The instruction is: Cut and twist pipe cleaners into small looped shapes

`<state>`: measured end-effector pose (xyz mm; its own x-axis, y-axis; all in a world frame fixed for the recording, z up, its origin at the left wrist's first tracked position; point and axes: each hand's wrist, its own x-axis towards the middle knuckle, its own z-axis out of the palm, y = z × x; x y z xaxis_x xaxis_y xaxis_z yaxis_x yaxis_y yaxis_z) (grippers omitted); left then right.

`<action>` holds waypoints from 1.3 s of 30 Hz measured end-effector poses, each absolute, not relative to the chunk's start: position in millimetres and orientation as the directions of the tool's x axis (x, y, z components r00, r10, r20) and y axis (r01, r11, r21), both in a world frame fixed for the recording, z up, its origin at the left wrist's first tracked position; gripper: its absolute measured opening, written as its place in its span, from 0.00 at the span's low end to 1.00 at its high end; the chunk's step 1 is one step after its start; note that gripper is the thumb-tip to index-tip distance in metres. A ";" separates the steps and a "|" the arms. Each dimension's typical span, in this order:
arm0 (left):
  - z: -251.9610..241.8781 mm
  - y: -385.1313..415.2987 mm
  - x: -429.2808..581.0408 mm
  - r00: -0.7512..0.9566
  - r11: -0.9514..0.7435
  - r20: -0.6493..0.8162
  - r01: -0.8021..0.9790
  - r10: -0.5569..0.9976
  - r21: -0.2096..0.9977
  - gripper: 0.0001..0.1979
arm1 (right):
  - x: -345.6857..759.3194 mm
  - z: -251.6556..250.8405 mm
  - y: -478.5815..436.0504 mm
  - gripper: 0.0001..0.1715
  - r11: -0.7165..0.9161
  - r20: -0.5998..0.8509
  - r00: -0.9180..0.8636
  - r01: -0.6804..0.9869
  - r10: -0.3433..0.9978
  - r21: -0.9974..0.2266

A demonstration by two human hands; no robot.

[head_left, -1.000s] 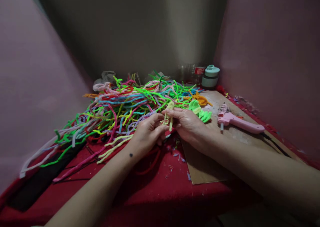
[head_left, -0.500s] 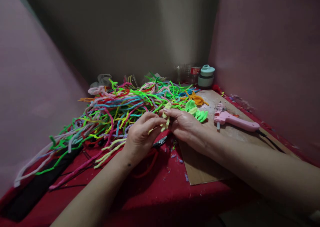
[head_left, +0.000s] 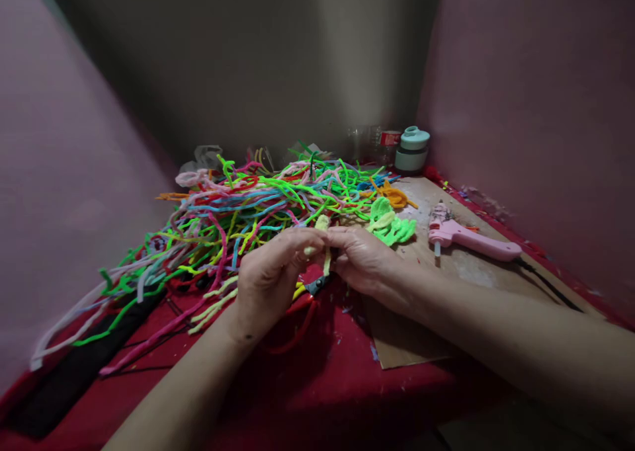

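Yellow fuzzy pipe cleaner, pinched steady between left hand and right hand, just beside the multicoloured pipe-cleaner heap

A dark tool is mostly hidden beneath the left hand.

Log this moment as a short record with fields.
left hand: pinches a pale yellow pipe cleaner
right hand: pinches the same piece from the other side
behind the hands: pile of coloured pipe cleaners
on the cardboard sheet: pink glue gun, green fuzzy pieces
surface: red cloth
far corner: teal container
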<state>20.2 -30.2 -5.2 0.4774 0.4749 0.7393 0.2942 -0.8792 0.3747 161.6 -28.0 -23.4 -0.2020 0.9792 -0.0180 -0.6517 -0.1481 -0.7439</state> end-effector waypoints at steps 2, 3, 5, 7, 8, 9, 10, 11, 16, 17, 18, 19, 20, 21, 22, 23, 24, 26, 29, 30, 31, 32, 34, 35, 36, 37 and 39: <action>-1.7 -31.1 20.5 0.418 -0.822 0.708 0.281 0.569 0.495 0.07 | 163.2 -22.0 -28.9 0.04 -0.126 0.024 -0.222 -0.637 0.975 -0.761; 0.5 -30.9 19.8 0.395 -0.800 0.696 0.277 0.600 0.533 0.06 | 163.7 -20.9 -29.2 0.03 -0.121 0.036 -0.231 -0.631 0.972 -0.766; 5.1 -29.8 17.2 0.352 -0.769 0.683 0.275 0.639 0.577 0.05 | 164.3 -18.8 -29.4 0.03 -0.107 0.050 -0.234 -0.611 0.971 -0.784; 9.5 -28.7 14.0 0.333 -0.753 0.675 0.292 0.658 0.590 0.06 | 164.6 -18.4 -28.9 0.05 -0.086 0.049 -0.222 -0.555 0.974 -0.827; 11.5 -28.3 12.5 0.342 -0.749 0.666 0.300 0.663 0.591 0.06 | 164.8 -18.9 -28.4 0.06 -0.075 0.046 -0.215 -0.522 0.975 -0.849; 13.3 -28.2 11.2 0.363 -0.750 0.656 0.301 0.662 0.589 0.06 | 165.1 -19.8 -27.9 0.07 -0.062 0.048 -0.209 -0.489 0.977 -0.870; 14.9 -28.3 10.3 0.390 -0.755 0.647 0.300 0.655 0.584 0.06 | 165.6 -20.9 -27.4 0.08 -0.047 0.054 -0.207 -0.456 0.977 -0.889; 16.4 -28.5 9.6 0.420 -0.762 0.638 0.301 0.645 0.573 0.06 | 166.1 -22.0 -27.1 0.08 -0.030 0.065 -0.205 -0.428 0.977 -0.903; 20.9 -29.7 9.4 0.537 -0.794 0.585 0.390 0.608 0.467 0.07 | 168.0 -22.3 -29.0 0.06 -0.022 0.062 -0.202 -0.394 0.977 -0.919; 20.7 -29.3 9.7 0.546 -0.796 0.580 0.406 0.605 0.448 0.07 | 168.0 -21.2 -30.1 0.06 -0.032 0.053 -0.201 -0.396 0.978 -0.918; 20.1 -28.6 10.1 0.546 -0.797 0.580 0.420 0.604 0.434 0.07 | 167.9 -19.8 -31.2 0.06 -0.034 0.049 -0.201 -0.392 0.978 -0.919; 19.1 -27.7 10.5 0.542 -0.796 0.584 0.435 0.604 0.420 0.06 | 167.7 -18.5 -32.3 0.06 -0.030 0.049 -0.195 -0.386 0.979 -0.922; 17.7 -26.7 11.1 0.534 -0.796 0.592 0.450 0.604 0.405 0.05 | 167.5 -17.2 -33.3 0.06 -0.024 0.052 -0.189 -0.381 0.981 -0.924; 16.1 -25.8 11.9 0.525 -0.794 0.601 0.467 0.603 0.390 0.04 | 167.4 -16.1 -34.2 0.05 -0.016 0.058 -0.181 -0.378 0.982 -0.925; 14.4 -25.1 12.8 0.515 -0.790 0.607 0.482 0.605 0.379 0.04 | 167.3 -15.2 -34.9 0.05 -0.004 0.067 -0.172 -0.383 0.983 -0.924; 12.7 -24.8 13.9 0.507 -0.784 0.608 0.495 0.611 0.374 0.03 | 167.3 -14.6 -35.4 0.05 0.007 0.077 -0.164 -0.390 0.983 -0.921; 11.2 -24.7 15.2 0.499 -0.774 0.604 0.509 0.621 0.375 0.03 | 167.4 -14.4 -35.6 0.05 0.016 0.085 -0.158 -0.394 0.984 -0.919; 8.9 -25.4 17.8 0.476 -0.742 0.583 0.538 0.659 0.400 0.02 | 167.7 -14.9 -35.5 0.05 0.036 0.097 -0.141 -0.385 0.985 -0.922; 7.5 -27.0 21.1 0.441 -0.695 0.553 0.576 0.707 0.430 0.02 | 167.9 -17.6 -34.6 0.04 0.061 0.107 -0.112 -0.353 0.988 -0.934; 7.4 -27.3 21.8 0.435 -0.687 0.547 0.583 0.715 0.434 0.02 | 167.8 -18.5 -34.5 0.04 0.070 0.113 -0.106 -0.350 0.988 -0.934; 7.4 -27.4 22.4 0.432 -0.681 0.543 0.589 0.720 0.435 0.03 | 167.6 -19.2 -34.4 0.04 0.076 0.119 -0.104 -0.349 0.987 -0.934; 7.4 -27.3 22.8 0.430 -0.675 0.538 0.596 0.725 0.434 0.03 | 167.3 -19.8 -34.5 0.04 0.079 0.123 -0.106 -0.348 0.987 -0.934; 7.2 -27.0 23.3 0.433 -0.668 0.527 0.610 0.732 0.427 0.03 | 166.5 -20.4 -34.8 0.04 0.079 0.125 -0.115 -0.340 0.986 -0.937; 6.8 -26.9 23.5 0.435 -0.665 0.522 0.618 0.734 0.419 0.03 | 166.1 -20.5 -34.9 0.04 0.077 0.123 -0.119 -0.333 0.985 -0.940; 6.2 -26.8 23.7 0.436 -0.661 0.519 0.628 0.736 0.410 0.04 | 165.7 -20.5 -35.1 0.04 0.074 0.121 -0.124 -0.328 0.985 -0.942; 5.3 -26.8 23.9 0.438 -0.659 0.516 0.637 0.736 0.400 0.04 | 165.3 -20.6 -35.2 0.05 0.069 0.117 -0.129 -0.329 0.985 -0.942; 2.9 -26.9 24.3 0.443 -0.656 0.509 0.649 0.738 0.386 0.05 | 164.8 -20.5 -35.4 0.06 0.062 0.113 -0.132 -0.341 0.985 -0.938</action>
<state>24.3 -26.9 2.9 0.4427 0.7380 0.5092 0.6489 -0.6557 0.3861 164.8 -35.4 -20.5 -0.1319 0.9848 0.1131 -0.3410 0.0621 -0.9380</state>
